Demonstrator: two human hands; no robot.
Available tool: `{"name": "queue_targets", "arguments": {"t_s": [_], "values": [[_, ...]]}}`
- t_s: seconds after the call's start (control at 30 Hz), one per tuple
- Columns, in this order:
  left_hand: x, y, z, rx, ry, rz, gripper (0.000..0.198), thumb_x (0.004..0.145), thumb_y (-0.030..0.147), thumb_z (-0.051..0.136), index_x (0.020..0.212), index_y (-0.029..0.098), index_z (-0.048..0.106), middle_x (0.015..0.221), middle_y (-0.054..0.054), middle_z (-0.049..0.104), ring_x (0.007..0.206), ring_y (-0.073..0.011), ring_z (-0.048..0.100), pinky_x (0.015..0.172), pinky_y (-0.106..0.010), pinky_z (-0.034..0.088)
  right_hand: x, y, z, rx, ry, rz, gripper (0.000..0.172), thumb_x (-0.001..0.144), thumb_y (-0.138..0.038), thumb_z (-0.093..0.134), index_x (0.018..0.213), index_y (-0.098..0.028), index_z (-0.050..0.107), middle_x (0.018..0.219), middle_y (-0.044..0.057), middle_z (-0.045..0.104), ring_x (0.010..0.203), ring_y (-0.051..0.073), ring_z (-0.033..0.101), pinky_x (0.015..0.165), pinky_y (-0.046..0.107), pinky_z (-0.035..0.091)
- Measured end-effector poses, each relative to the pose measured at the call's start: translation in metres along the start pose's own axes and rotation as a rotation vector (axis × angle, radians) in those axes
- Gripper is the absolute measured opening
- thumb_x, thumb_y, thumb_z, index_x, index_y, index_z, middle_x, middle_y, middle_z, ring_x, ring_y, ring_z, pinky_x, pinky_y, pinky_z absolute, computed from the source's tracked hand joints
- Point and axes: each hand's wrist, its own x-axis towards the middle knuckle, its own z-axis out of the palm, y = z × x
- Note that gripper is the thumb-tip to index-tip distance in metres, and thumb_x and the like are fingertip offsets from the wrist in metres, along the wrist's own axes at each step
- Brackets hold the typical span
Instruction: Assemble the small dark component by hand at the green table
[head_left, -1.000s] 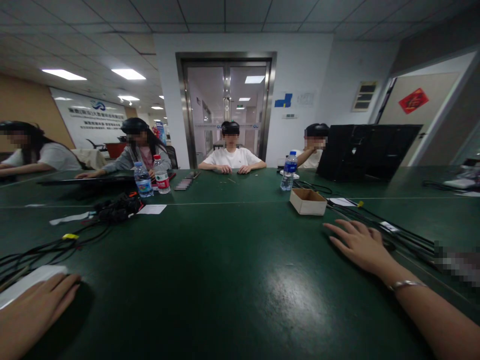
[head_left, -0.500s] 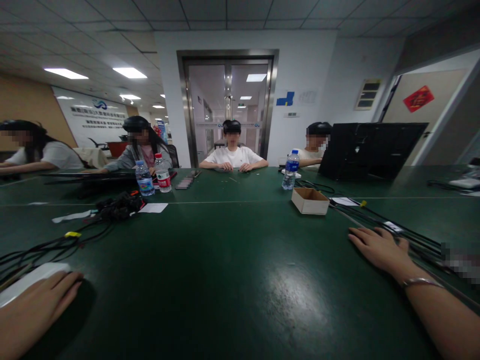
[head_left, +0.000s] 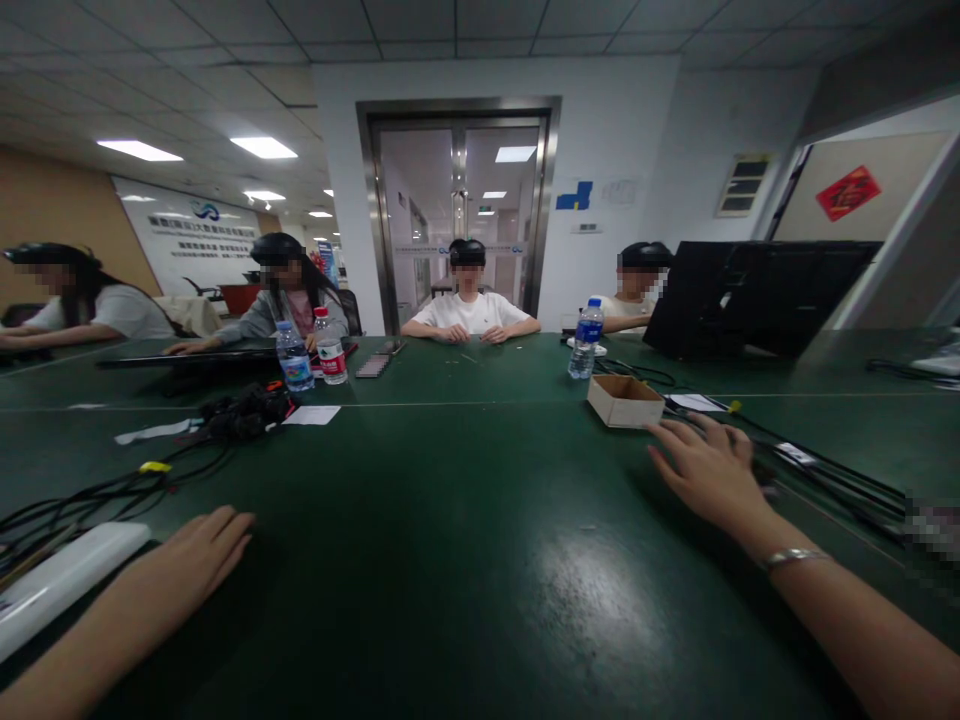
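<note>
My right hand (head_left: 709, 475) reaches forward over the green table (head_left: 420, 560), fingers spread and holding nothing. Its fingertips are close to the near right corner of a small open cardboard box (head_left: 626, 408); whether they touch it I cannot tell. A silver bangle (head_left: 796, 557) circles that wrist. On the other side, my left hand (head_left: 196, 550) lies low over the tabletop with its fingers stretched out and nothing visible in it. Just left of it is a long white device (head_left: 71, 580), partly hidden by my forearm.
Black cables (head_left: 832, 475) run along the right, and more cables (head_left: 97, 495) lie at left. Two bottles (head_left: 296, 358) stand at far left, another bottle (head_left: 586, 340) behind the box. A large monitor (head_left: 757, 298) stands at right. Several people sit across the table.
My right hand has moved left and forward to near the cardboard box, its fingers spreading. My left hand has moved right and forward, off the white device.
</note>
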Motion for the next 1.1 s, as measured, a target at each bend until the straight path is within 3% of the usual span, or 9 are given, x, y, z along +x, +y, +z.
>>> {"name": "queue_targets", "arguments": {"t_s": [0.1, 0.17, 0.23, 0.33, 0.43, 0.5, 0.63, 0.9, 1.1], "values": [[0.052, 0.074, 0.0, -0.177, -0.055, 0.037, 0.034, 0.085, 0.038, 0.04, 0.105, 0.023, 0.063, 0.102, -0.009, 0.064, 0.093, -0.0242, 0.061, 0.087, -0.04, 0.049, 0.008, -0.066, -0.01, 0.237, -0.006, -0.12, 0.033, 0.087, -0.034, 0.043, 0.111, -0.024, 0.064, 0.115, 0.009, 0.062, 0.117, 0.034, 0.042, 0.094, 0.052, 0.031], [0.091, 0.125, 0.002, -0.385, -0.085, 0.054, 0.033, 0.089, 0.038, 0.037, 0.109, 0.023, 0.059, 0.104, -0.007, 0.061, 0.092, -0.0205, 0.059, 0.082, -0.034, 0.049, 0.009, -0.118, -0.016, 0.489, -0.144, -0.22, 0.029, 0.087, -0.032, 0.046, 0.107, -0.024, 0.065, 0.106, 0.009, 0.065, 0.101, 0.026, 0.052, 0.084, 0.041, 0.04], [0.128, 0.169, 0.011, -0.584, 0.008, -0.006, 0.032, 0.091, 0.037, 0.034, 0.108, 0.022, 0.057, 0.103, -0.007, 0.06, 0.089, -0.0193, 0.058, 0.079, -0.033, 0.049, 0.008, -0.169, -0.018, 0.744, -0.271, -0.267, 0.024, 0.086, -0.032, 0.048, 0.1, -0.024, 0.066, 0.1, 0.007, 0.065, 0.092, 0.021, 0.056, 0.079, 0.034, 0.042], [0.175, 0.219, 0.037, -0.848, 0.235, -0.175, 0.026, 0.091, 0.033, 0.035, 0.098, 0.019, 0.056, 0.097, -0.007, 0.06, 0.091, -0.0193, 0.058, 0.082, -0.033, 0.046, 0.007, -0.227, -0.013, 0.93, -0.293, -0.205, 0.02, 0.081, -0.032, 0.056, 0.098, -0.024, 0.065, 0.088, 0.004, 0.066, 0.085, 0.02, 0.056, 0.075, 0.032, 0.041], [0.201, 0.25, 0.064, -1.031, 0.287, -0.419, 0.022, 0.089, 0.028, 0.037, 0.092, 0.018, 0.056, 0.089, -0.007, 0.061, 0.088, -0.02, 0.058, 0.082, -0.034, 0.045, 0.009, -0.249, -0.001, 1.085, -0.28, -0.016, 0.017, 0.076, -0.022, 0.058, 0.093, -0.019, 0.061, 0.084, 0.005, 0.065, 0.075, 0.017, 0.056, 0.068, 0.029, 0.041], [0.208, 0.263, 0.076, -1.094, 0.271, -0.499, 0.021, 0.089, 0.028, 0.037, 0.091, 0.019, 0.055, 0.088, -0.007, 0.061, 0.086, -0.0202, 0.058, 0.08, -0.034, 0.045, 0.011, -0.247, 0.006, 1.188, -0.254, 0.084, 0.016, 0.075, -0.018, 0.055, 0.091, -0.018, 0.06, 0.081, 0.004, 0.063, 0.07, 0.016, 0.055, 0.064, 0.027, 0.041], [0.209, 0.274, 0.08, -1.152, 0.281, -0.483, 0.018, 0.088, 0.028, 0.038, 0.091, 0.019, 0.054, 0.091, -0.007, 0.06, 0.086, -0.0192, 0.057, 0.079, -0.033, 0.043, 0.015, -0.235, 0.011, 1.246, -0.187, 0.172, 0.014, 0.074, -0.019, 0.056, 0.087, -0.017, 0.06, 0.076, 0.003, 0.062, 0.067, 0.015, 0.055, 0.062, 0.026, 0.041], [0.211, 0.265, 0.084, -1.392, 0.247, -0.46, 0.016, 0.086, 0.03, 0.045, 0.09, 0.02, 0.057, 0.083, -0.003, 0.058, 0.079, -0.0162, 0.055, 0.073, -0.028, 0.044, 0.018, -0.221, 0.007, 1.16, -0.086, -0.038, 0.009, 0.072, -0.021, 0.059, 0.081, -0.019, 0.061, 0.077, 0.001, 0.062, 0.069, 0.014, 0.053, 0.064, 0.025, 0.041], [0.208, 0.262, 0.081, -1.68, 0.214, -0.511, 0.023, 0.08, 0.039, 0.057, 0.09, 0.018, 0.056, 0.088, -0.004, 0.06, 0.083, -0.0156, 0.058, 0.074, -0.028, 0.048, 0.019, -0.215, 0.007, 1.159, -0.065, 0.045, 0.01, 0.07, -0.024, 0.059, 0.075, -0.02, 0.052, 0.071, -0.002, 0.059, 0.064, 0.013, 0.052, 0.06, 0.024, 0.039]]}}
